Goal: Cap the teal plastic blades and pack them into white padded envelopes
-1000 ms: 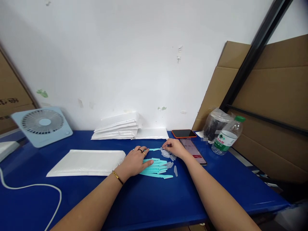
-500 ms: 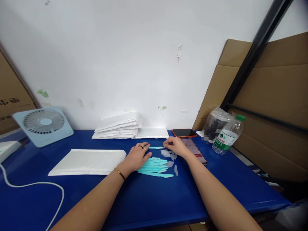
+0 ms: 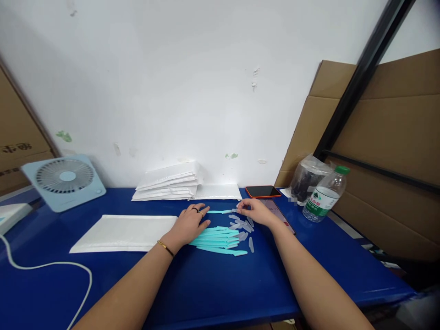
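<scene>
A single teal eyebrow razor (image 3: pixel 219 211) lies across the far part of the blue table. My left hand (image 3: pixel 187 223) has its fingertips on the razor's handle end and holds it down. At the blade end, my right hand (image 3: pixel 255 211) pinches a small translucent blade cap (image 3: pixel 234 210); how far the cap covers the blade is too small to tell. Closer to me lies a pile of teal eyebrow razors (image 3: pixel 216 238), partly under my left hand. Several loose translucent caps (image 3: pixel 244 224) are scattered right of the razors, below my right hand.
A white padded envelope (image 3: pixel 123 233) lies left of my left hand, with stacked envelopes (image 3: pixel 168 183) against the wall. Two phones, one orange-edged (image 3: pixel 263 191), a water bottle (image 3: pixel 323 197) and a bagged dark item (image 3: pixel 305 178) stand right. A blue fan (image 3: pixel 65 181) and white cable (image 3: pixel 58 262) are left.
My left hand has shifted slightly left along the razor handle. My right hand has moved slightly right, and a cap now shows at the razor's blade end. Loose caps beneath have spread.
</scene>
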### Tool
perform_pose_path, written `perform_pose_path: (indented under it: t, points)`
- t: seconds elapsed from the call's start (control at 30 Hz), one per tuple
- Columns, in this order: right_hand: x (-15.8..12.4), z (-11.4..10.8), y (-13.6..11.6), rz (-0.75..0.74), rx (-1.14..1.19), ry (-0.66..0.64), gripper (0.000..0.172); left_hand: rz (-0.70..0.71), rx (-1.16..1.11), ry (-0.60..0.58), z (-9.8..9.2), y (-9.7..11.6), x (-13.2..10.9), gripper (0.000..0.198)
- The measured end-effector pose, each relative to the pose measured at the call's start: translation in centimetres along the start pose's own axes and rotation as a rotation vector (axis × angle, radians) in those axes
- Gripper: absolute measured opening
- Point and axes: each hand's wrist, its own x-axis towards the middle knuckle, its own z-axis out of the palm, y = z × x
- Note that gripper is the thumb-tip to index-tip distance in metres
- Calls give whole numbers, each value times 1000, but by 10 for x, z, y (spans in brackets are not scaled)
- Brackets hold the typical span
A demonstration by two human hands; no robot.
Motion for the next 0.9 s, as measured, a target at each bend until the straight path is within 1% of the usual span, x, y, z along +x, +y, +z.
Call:
perform_pose_path:
  t: [0.1, 0.2, 0.33, 0.4, 0.57, 0.6, 0.67, 0.73, 0.8, 0.9]
  points:
    - [-1, -2, 1, 33, 97, -27, 28, 57, -26, 26, -2, 5, -2, 49]
    - [-1, 1, 2, 97, 207, -52, 32, 79, -51, -32, -3, 9, -3, 50]
    - [0, 6, 1, 162, 372, -84, 37, 70, -89, -94, -2, 10, -3, 52]
    - [0, 7, 1, 167, 408, -86, 38, 67, -112, -107, -2, 10, -3, 52]
    - [0, 8, 0, 162, 409, -100, 37, 61, -186, -133, -1, 9, -1, 50]
    - [0, 8, 1, 161, 408, -95, 37, 57, -195, -119, -2, 9, -1, 49]
    - [1, 7, 3, 153, 393, -60, 36, 48, -194, -49, -3, 8, -1, 47]
    - [3, 5, 6, 137, 380, -6, 35, 42, -170, 12, -6, 7, 0, 40]
    - [4, 4, 7, 124, 395, 33, 33, 47, -161, -8, -7, 6, 0, 27]
    - [4, 3, 5, 119, 444, 86, 33, 35, -208, -112, -5, 5, 1, 17]
